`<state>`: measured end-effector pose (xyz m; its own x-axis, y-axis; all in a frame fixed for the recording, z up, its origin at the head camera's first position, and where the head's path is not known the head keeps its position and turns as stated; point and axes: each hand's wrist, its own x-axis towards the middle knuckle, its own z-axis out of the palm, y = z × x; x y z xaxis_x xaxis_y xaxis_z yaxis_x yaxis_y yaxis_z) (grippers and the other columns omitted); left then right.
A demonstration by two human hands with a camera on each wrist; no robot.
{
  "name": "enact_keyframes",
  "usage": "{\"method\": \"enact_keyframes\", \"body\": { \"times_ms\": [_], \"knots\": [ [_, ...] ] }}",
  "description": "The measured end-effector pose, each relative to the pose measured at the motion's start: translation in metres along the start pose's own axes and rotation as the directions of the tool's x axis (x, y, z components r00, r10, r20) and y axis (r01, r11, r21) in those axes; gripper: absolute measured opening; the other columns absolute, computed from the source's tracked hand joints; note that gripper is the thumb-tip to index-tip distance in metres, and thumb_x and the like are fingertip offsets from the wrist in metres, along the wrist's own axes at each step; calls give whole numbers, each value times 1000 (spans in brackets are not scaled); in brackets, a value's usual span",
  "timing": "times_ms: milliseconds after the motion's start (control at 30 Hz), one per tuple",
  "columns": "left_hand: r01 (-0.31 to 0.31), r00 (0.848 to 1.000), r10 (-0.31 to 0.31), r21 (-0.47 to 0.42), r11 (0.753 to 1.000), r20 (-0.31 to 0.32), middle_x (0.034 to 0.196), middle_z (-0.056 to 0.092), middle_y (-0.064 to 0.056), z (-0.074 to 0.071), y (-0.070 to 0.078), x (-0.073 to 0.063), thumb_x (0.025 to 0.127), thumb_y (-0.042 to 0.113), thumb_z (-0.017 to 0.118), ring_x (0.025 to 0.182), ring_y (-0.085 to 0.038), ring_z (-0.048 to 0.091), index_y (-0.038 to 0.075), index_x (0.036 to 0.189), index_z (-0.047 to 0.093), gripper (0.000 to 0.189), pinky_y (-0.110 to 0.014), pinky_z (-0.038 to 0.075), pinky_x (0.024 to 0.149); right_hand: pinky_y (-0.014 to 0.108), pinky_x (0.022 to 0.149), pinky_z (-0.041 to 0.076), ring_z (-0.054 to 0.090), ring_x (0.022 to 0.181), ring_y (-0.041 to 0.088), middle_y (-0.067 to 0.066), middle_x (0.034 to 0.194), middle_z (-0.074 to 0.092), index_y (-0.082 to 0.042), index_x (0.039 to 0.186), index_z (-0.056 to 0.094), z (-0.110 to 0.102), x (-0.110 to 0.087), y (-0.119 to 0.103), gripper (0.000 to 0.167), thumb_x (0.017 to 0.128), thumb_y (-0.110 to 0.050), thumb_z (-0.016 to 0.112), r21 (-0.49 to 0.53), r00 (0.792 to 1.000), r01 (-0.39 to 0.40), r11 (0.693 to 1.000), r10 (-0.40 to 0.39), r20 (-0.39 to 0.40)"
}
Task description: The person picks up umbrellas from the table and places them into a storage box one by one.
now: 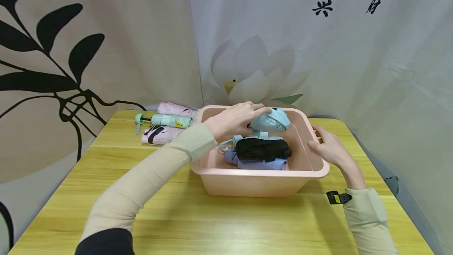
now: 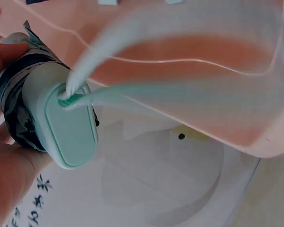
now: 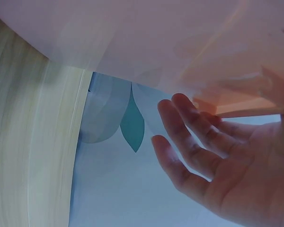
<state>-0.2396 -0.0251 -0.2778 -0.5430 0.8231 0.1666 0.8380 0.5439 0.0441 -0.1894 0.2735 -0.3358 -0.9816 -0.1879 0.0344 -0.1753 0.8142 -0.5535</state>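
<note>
My left hand [image 1: 235,120] grips a compact folded umbrella [image 1: 271,120] above the pink plastic bin [image 1: 247,186]. The left wrist view shows the umbrella's pale mint handle end [image 2: 72,127], with a blurred wrist strap [image 2: 132,92] looping from it. Inside the bin lie a black folded umbrella [image 1: 263,149], a lavender-blue one [image 1: 262,164] in front of it and a light blue one [image 1: 270,137] behind, partly covered. My right hand [image 1: 329,146] holds the bin's right rim, thumb over the edge; its other fingers [image 3: 189,151] spread along the outside in the right wrist view.
Left of the bin on the wooden table [image 1: 170,215] lie a pink folded umbrella [image 1: 175,108], a mint one [image 1: 171,120] with a round handle, and a pale pink one [image 1: 161,135] with a black strap. A printed curtain [image 1: 148,42] hangs behind the table.
</note>
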Motion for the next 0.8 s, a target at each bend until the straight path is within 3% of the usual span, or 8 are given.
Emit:
{"method": "enact_keyframes", "body": {
  "times_ms": [100, 267, 500, 800],
  "knots": [
    [-23, 999, 22, 25, 999, 44, 139, 51, -2, 5, 0, 11, 81, 11, 68, 112, -23, 55, 16, 141, 41, 67, -35, 46, 96, 54, 90, 48, 57, 108, 46, 33, 129, 50, 7, 141, 32, 1, 0, 1, 58, 91, -18, 49, 0, 1000, -7, 1000, 7, 3],
    [-63, 992, 58, 38, 997, 114, 142, 48, -4, 13, 1, 24, 83, 14, 68, 116, -24, 54, 15, 142, 38, 67, -36, 45, 100, 55, 91, 48, 56, 109, 46, 33, 130, 49, 7, 141, 32, 1, 0, 1, 59, 91, -18, 48, 0, 1000, -11, 1000, 11, 5],
    [-147, 975, 139, 38, 988, 171, 134, 53, -8, 32, 0, 38, 82, 12, 69, 115, -26, 55, 8, 140, 40, 64, -35, 43, 102, 55, 91, 47, 55, 111, 44, 33, 129, 50, 6, 140, 34, 1, 0, 1, 57, 91, -19, 48, -6, 1000, -4, 1000, 4, 8],
    [-100, 974, 105, -33, 994, 202, 131, 55, -8, 43, 1, 48, 83, 12, 68, 107, -22, 59, 10, 140, 40, 64, -32, 47, 96, 32, 72, 47, 60, 87, 29, 23, 103, 62, 7, 122, 49, -2, 2, 2, 42, 89, -19, 48, -54, 1000, 9, 998, -8, 17]
  ]
}}
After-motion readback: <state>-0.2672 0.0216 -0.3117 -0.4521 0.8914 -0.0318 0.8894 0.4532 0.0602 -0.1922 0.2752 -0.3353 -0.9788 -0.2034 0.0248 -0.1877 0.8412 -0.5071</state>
